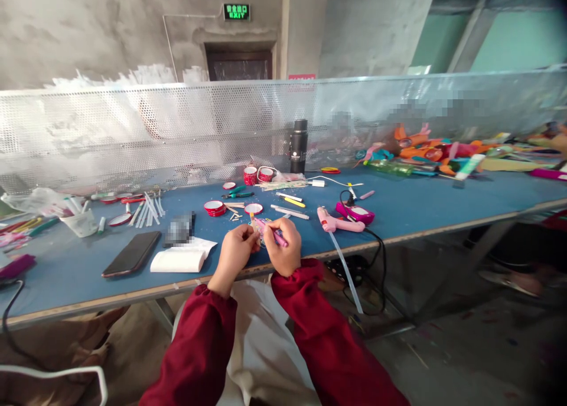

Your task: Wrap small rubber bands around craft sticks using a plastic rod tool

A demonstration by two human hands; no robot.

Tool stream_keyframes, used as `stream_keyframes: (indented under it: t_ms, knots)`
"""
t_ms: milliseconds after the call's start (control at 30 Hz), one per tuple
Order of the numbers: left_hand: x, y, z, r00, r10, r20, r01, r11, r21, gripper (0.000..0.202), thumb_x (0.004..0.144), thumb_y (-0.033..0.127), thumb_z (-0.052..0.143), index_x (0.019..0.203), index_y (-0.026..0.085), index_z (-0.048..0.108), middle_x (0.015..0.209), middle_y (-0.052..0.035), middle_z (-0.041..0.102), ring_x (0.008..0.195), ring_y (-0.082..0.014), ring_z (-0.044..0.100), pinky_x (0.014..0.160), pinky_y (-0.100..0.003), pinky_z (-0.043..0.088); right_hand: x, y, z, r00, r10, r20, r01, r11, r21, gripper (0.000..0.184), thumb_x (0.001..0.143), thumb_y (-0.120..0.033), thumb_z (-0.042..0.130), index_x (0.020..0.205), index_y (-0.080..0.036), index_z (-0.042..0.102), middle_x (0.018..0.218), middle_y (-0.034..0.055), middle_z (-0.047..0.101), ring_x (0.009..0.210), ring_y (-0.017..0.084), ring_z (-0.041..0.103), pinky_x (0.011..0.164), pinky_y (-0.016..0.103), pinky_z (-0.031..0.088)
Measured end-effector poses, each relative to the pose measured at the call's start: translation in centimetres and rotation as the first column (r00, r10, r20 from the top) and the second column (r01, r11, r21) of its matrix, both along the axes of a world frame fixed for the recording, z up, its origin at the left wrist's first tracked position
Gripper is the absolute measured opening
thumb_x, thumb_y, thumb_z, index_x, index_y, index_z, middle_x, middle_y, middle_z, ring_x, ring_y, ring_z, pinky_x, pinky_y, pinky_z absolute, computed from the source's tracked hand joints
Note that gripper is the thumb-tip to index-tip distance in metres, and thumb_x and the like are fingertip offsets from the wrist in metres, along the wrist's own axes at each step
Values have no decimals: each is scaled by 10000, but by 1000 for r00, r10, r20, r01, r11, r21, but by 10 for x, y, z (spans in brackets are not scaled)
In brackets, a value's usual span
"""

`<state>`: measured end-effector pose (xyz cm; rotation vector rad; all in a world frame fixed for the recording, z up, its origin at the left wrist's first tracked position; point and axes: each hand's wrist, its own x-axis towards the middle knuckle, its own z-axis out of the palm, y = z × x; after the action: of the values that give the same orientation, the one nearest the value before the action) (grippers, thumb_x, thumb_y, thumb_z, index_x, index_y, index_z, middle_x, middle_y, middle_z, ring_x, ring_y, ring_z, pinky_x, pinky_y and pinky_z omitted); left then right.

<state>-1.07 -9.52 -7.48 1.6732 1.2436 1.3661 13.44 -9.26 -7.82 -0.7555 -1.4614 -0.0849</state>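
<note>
My right hand (284, 249) is closed around a pink pen (279, 239), its tip slanting left toward my other hand. Close beside it, my left hand (238, 250) pinches something too small to make out, and a few small yellowish and pale bits show between the hands at the table's front edge. A pink glue gun (330, 221) lies to the right of my hands, a clear glue stick (346, 273) hanging from it over the edge. Just beyond my hands are a red-rimmed roll (254, 208), a whitish stick (290, 211) and a yellow cutter (295, 201).
On the blue table (407, 196) stand a black flask (299, 146) and a white cup of markers (80, 223). A phone (132, 254) and white tissue pack (178, 260) lie left. Orange craft pieces (420, 149) pile up right. A perforated metal screen (199, 131) runs behind.
</note>
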Motion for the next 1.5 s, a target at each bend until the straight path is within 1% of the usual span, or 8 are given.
stream_keyframes:
  t_ms: [100,267,433,867,1000,1167,1333,1500]
  knots:
    - [0,0,0,1000,4,-15,-4,1000,16,255,871,397,643,707,220,561,580,20,639,570,-159,606,594,-259,449,0,0,0,999,23,37,-24,1000,16,115,955,-225,609,843,-251,605,799,14,690,781,198,639,765,342,490]
    - [0,0,0,1000,6,-7,-6,1000,-8,259,872,413,631,711,223,558,583,14,644,566,-165,610,592,-266,466,0,1,0,999,-29,-13,29,1000,12,127,966,-240,607,839,-249,602,774,13,678,764,201,630,754,347,487]
    - [1,-1,1,1000,8,-18,-8,1000,13,246,860,386,634,697,224,545,582,13,645,568,-164,614,592,-265,461,0,1,0,999,7,42,-9,1000,27,112,959,-232,612,848,-251,611,796,16,697,771,198,644,770,352,494]
    - [1,-1,1,999,12,-33,-12,1000,19,251,882,385,624,699,225,563,585,11,651,562,-161,599,590,-262,456,0,1,0,999,-32,-10,32,999,6,132,967,-244,607,836,-254,602,766,12,681,762,207,636,764,355,488]
    - [1,-2,2,999,16,-35,-15,999,29,252,878,383,629,696,225,557,579,12,647,565,-163,604,596,-263,454,0,1,0,1000,6,30,-6,1000,8,118,962,-238,608,845,-252,608,800,16,696,787,204,649,779,349,495]
    - [0,-1,1,999,13,-36,-13,1000,13,256,877,395,627,699,226,554,585,15,646,574,-163,615,603,-262,462,-1,1,-1,999,-38,-8,38,999,-4,141,972,-255,596,831,-249,602,768,13,675,771,203,633,773,354,491]
    - [0,-1,1,999,2,-39,-1,1000,27,257,875,397,631,703,224,554,589,13,646,574,-161,610,606,-263,461,0,1,0,999,11,32,-11,1000,-1,116,961,-246,607,844,-252,613,806,22,702,787,203,645,782,360,499]
    - [1,-2,2,1000,9,-21,-9,1000,6,255,875,391,623,699,226,543,582,12,644,571,-165,614,598,-264,462,0,1,0,999,-35,1,35,999,-6,135,965,-253,602,830,-255,604,763,14,680,765,207,631,788,368,497]
